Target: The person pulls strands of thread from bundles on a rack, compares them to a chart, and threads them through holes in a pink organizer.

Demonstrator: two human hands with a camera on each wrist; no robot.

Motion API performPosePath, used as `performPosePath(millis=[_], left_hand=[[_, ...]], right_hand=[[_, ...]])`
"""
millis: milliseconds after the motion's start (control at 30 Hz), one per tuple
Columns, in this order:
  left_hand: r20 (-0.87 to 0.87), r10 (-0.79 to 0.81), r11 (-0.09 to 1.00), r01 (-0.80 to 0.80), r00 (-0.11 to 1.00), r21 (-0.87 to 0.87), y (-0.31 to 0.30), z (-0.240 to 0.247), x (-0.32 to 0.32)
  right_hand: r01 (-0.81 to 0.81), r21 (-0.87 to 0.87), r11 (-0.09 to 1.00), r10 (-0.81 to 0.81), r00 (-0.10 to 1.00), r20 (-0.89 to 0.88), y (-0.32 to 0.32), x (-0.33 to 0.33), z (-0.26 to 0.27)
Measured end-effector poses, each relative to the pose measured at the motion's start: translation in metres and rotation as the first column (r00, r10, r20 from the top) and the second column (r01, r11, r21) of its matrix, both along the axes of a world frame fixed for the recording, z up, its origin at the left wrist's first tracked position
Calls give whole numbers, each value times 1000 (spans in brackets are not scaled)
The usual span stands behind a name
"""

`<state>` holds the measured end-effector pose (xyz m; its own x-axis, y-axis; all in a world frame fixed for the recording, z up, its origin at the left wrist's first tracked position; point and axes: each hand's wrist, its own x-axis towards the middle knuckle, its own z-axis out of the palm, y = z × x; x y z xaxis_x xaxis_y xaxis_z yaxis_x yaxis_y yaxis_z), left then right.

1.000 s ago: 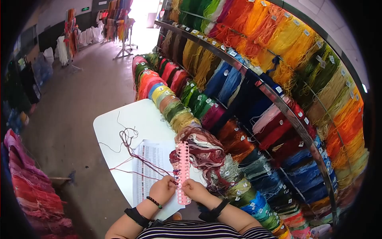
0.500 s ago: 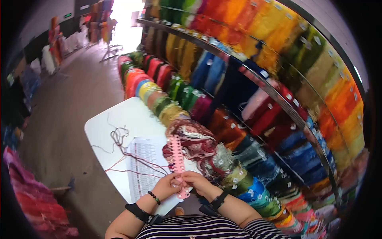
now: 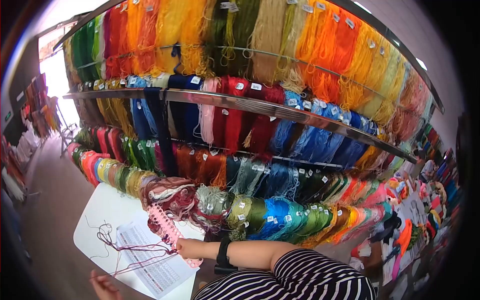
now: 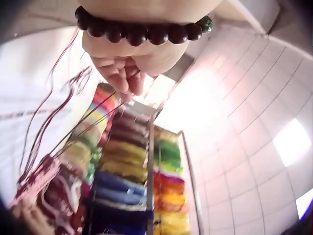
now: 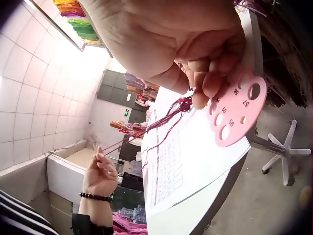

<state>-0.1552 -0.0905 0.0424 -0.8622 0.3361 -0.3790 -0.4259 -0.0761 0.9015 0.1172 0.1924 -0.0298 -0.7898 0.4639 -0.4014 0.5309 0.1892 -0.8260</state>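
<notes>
A pink card with holes and printed numbers [image 5: 238,113] lies at the near edge of the white table. The right hand [image 3: 191,248] grips it, fingers curled at the card's edge beside a bunch of dark red threads [image 5: 182,105]. Out to the left, beyond the table's edge, the left hand [image 3: 104,286] pinches thin threads [image 4: 93,115] between curled fingertips. These run taut from that hand to the card. Looser dark threads [image 3: 106,235] lie on the table and across a printed sheet [image 3: 145,265].
Racks of colourful yarn skeins [image 3: 240,117] with small tags rise behind the table [image 3: 92,220]. A mixed maroon and white yarn bundle [image 3: 172,195] hangs over the rail by the card. More yarn stands at the right.
The left hand has moved away from the card to the left, drawing threads out with it. The right hand stays at the card. The head view has swung to the right.
</notes>
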Motion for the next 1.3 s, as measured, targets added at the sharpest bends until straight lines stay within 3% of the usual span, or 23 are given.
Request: performPosePath(millis=[67,133,233,400,533,633,700,733,767,800,833,900,967,1100,1200,1300], left_hand=[[-125,89,977,-62,988,204,-73,-84,-73],[-44,366,923,-357,930,142,-62,-39,-23],[-99,106,992,-112,989,-65,-50,-15,19],[-22,-68,995,66,997,-78,-10,-9,52],[-5,-272,962,272,962,-9,8,-29,55],[-95,-302,949,289,949,-127,31,-38,66],[-96,-399,916,393,912,-75,43,-29,77],[-123,-435,898,419,892,-138,52,-22,85],[-174,-514,857,495,840,-144,59,-20,89],[-249,-537,843,524,806,-121,68,-14,97],[-298,-635,772,577,712,-267,75,-1,102],[-511,-655,724,656,557,-213,94,-11,106],[-448,-738,639,737,505,-222,113,7,121],[-465,-806,513,823,366,-242,137,20,143],[-263,-851,506,844,454,-177,135,9,139],[-402,-811,571,726,426,-383,120,17,121]], right_hand=[[-27,102,994,31,999,-41,-5,6,16],[-53,266,963,89,988,-128,-11,15,29],[-57,638,768,70,998,4,-15,21,54],[-59,685,726,42,998,42,-12,21,42],[-7,585,811,-34,998,60,-11,17,53],[82,453,888,-85,996,-15,2,17,52],[330,426,842,-139,897,-420,14,17,16],[224,326,918,-150,960,-238,21,16,7],[120,205,971,-114,993,-42,35,17,30],[168,170,971,-153,983,-99,28,25,74],[226,-95,970,-242,944,-225,33,25,58],[217,-378,900,-352,874,-336,25,25,88],[146,-509,848,-394,816,-423,19,23,107],[76,-581,810,-407,786,-465,9,22,132],[69,-540,839,-373,795,-478,12,26,131],[94,-506,858,-372,791,-485,16,32,131]])
